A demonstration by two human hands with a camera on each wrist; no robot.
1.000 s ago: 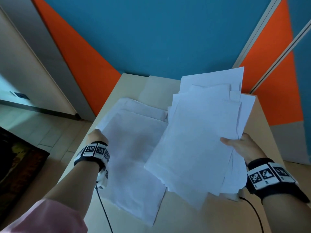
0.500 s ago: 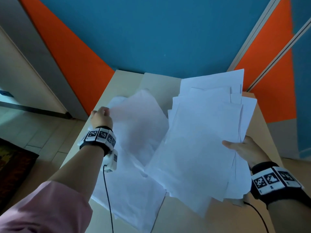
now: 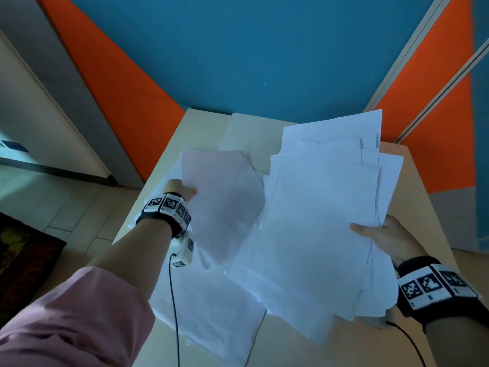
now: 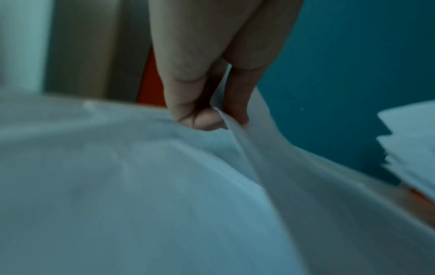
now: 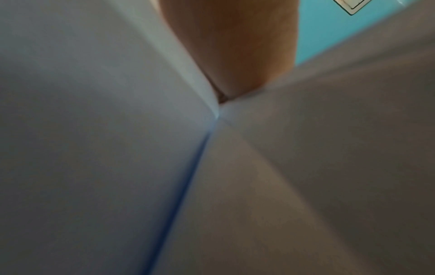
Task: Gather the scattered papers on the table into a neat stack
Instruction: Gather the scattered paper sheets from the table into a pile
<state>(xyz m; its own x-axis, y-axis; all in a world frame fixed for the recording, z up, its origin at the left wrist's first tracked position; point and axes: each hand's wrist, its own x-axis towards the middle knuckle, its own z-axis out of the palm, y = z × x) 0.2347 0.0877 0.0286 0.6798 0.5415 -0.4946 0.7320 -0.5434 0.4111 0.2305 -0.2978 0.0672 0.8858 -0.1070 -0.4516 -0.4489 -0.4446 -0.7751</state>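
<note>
Loose sheets (image 3: 211, 308) lie on the table (image 3: 201, 125) under both hands' papers

One counter (image 3: 412, 165), pale wood. Two hands: the left hand (image 3: 180, 188) and the right hand (image 3: 386, 234). Two marker wristbands (image 3: 169, 205), one on each wrist. Three groups of white paper: one fanned bundle (image 3: 317, 221), one lifted sheet (image 3: 225, 197), and a few loose sheets (image 3: 211, 313) lying flat, too overlapped to count exactly.

We find no legible text, label or number — only black-and-white coded marker squares on both wristbands (image 3: 169, 205), unreadable.
</note>
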